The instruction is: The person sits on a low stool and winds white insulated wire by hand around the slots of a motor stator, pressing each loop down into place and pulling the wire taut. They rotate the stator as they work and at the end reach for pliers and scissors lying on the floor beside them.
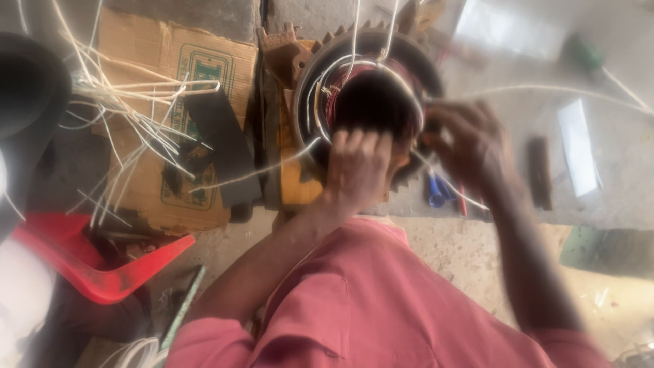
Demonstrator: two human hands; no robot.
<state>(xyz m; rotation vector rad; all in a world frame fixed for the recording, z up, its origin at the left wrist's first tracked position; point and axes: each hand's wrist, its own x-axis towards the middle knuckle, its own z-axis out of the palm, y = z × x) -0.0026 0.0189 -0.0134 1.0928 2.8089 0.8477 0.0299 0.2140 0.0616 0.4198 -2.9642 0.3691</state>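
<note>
The left hand (357,163) is curled over the near rim of the round grey metal motor housing (409,54), gripping it; reddish copper windings (332,109) and white wires (317,112) lie inside. Just right, the blurred right hand (466,140) pinches a white wire, fingers closed.

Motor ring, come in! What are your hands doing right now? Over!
Left hand curled on the near rim of the motor ring. Right hand at its right edge, blurred, grip unclear. White wires spill across the cardboard to the left.
</note>
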